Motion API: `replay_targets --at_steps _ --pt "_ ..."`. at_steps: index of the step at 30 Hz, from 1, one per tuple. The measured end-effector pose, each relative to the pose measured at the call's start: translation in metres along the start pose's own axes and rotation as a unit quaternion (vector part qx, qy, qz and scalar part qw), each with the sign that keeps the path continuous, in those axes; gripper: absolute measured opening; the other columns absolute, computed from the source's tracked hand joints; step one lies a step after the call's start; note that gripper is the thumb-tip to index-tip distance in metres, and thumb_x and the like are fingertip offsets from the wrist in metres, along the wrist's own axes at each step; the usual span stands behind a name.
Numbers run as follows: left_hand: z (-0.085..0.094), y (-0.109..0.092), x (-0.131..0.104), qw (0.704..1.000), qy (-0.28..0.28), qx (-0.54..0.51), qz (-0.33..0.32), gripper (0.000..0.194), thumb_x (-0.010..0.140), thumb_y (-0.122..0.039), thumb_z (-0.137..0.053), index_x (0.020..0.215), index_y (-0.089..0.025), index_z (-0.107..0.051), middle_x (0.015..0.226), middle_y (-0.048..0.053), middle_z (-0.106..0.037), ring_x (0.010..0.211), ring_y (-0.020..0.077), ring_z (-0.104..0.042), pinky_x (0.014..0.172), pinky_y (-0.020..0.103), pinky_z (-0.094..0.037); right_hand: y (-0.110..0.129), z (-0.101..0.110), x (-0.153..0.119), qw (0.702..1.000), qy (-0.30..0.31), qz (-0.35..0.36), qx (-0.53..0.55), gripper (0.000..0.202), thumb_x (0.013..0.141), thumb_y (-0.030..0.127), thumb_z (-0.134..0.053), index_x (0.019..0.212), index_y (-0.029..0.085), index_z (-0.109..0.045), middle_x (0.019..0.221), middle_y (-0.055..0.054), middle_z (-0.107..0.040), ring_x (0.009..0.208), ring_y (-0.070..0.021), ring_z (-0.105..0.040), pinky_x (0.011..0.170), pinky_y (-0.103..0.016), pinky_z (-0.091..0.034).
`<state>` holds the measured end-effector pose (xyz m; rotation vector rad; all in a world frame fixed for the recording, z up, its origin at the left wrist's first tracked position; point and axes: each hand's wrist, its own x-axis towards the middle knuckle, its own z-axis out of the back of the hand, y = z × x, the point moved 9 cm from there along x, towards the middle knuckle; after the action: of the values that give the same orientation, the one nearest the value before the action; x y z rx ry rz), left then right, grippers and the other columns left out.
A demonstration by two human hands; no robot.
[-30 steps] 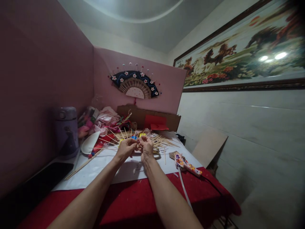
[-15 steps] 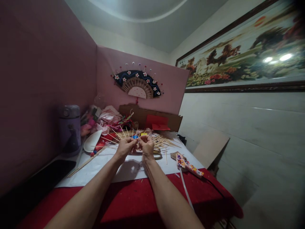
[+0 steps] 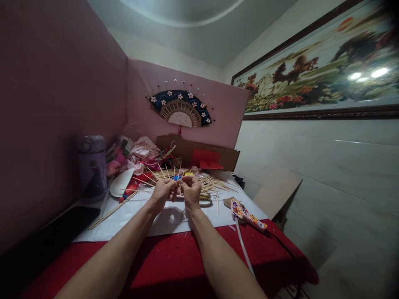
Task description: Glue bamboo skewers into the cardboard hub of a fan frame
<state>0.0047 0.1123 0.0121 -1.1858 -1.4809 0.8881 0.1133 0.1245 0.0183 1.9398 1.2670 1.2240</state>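
In front of me, my left hand (image 3: 163, 193) is closed in a pinch around the base of several thin wooden sticks (image 3: 148, 177), which spread out from it like an open fan. Close against it, my right hand (image 3: 191, 192) pinches with thumb and index finger at the right side of the same spread. The fingertips almost meet, and they hide where the sticks join. Behind the hands lie a blue round thing (image 3: 176, 177) and a yellow one (image 3: 188, 174). More loose wooden sticks (image 3: 215, 184) are piled just right of my right hand.
A flower-patterned glue gun (image 3: 246, 215) with a clear glue stick lies at right. Scissors handles (image 3: 206, 202) show beside my right wrist. At left are a white dish (image 3: 121, 183), a purple bottle (image 3: 92, 172) and a dark phone-like slab (image 3: 81, 222). A decorated fan (image 3: 180, 119) hangs behind.
My right-hand fingers have shifted slightly and curled lower at the sticks. The left hand keeps its pinch. The whole view has moved a little.
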Motion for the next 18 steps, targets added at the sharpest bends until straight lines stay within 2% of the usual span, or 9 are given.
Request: replay_targets --at_steps 5,8,11,14,18 --pt "-0.001 -0.004 -0.002 0.999 -0.009 0.018 -0.024 0.016 0.06 -0.022 -0.059 0.048 -0.015 -0.05 0.036 -0.002 -0.054 0.024 0.0056 -0.038 0.027 0.017 -0.025 -0.004 0.003 0.001 1.0 -0.015 -0.015 0.006 0.017 0.056 0.018 -0.065 0.066 0.016 -0.051 0.053 0.005 -0.058 0.038 -0.0049 -0.04 0.032 -0.017 -0.027" --pt "-0.004 -0.008 -0.003 0.999 -0.011 0.021 -0.038 0.014 0.061 -0.02 -0.057 0.05 -0.015 -0.051 0.037 -0.003 -0.054 0.025 0.0059 -0.039 0.028 0.017 -0.026 -0.008 0.01 0.002 0.998 -0.043 -0.03 0.02 0.018 0.053 0.013 -0.066 0.064 0.016 -0.051 0.051 0.005 -0.058 0.039 -0.005 -0.041 0.033 -0.016 -0.027" --pt "-0.003 -0.01 -0.003 0.999 -0.015 0.016 -0.049 0.013 0.064 -0.022 -0.053 0.052 -0.016 -0.05 0.039 -0.004 -0.054 0.026 0.0067 -0.04 0.029 0.018 -0.028 -0.015 0.016 0.004 0.994 -0.06 -0.07 0.06 0.021 0.055 0.018 -0.066 0.069 0.016 -0.05 0.053 0.003 -0.06 0.038 -0.0052 -0.041 0.033 -0.016 -0.027" --pt "-0.001 -0.008 -0.002 0.998 -0.011 0.019 -0.051 0.02 0.069 -0.026 -0.047 0.051 -0.018 -0.046 0.036 -0.004 -0.051 0.025 0.0073 -0.039 0.027 0.018 -0.025 -0.022 0.016 0.004 0.986 -0.051 -0.113 0.111 0.025 0.057 0.022 -0.066 0.074 0.016 -0.049 0.058 0.001 -0.062 0.039 -0.0049 -0.042 0.034 -0.015 -0.026" --pt "-0.004 -0.005 -0.001 0.998 0.005 0.038 -0.052 0.03 0.073 -0.033 -0.047 0.047 -0.018 -0.044 0.029 -0.004 -0.046 0.022 0.0068 -0.034 0.026 0.018 -0.02 -0.028 0.011 0.004 0.974 -0.023 -0.157 0.159 0.027 0.056 0.02 -0.067 0.074 0.016 -0.047 0.06 0.001 -0.061 0.041 -0.0046 -0.042 0.034 -0.015 -0.025"
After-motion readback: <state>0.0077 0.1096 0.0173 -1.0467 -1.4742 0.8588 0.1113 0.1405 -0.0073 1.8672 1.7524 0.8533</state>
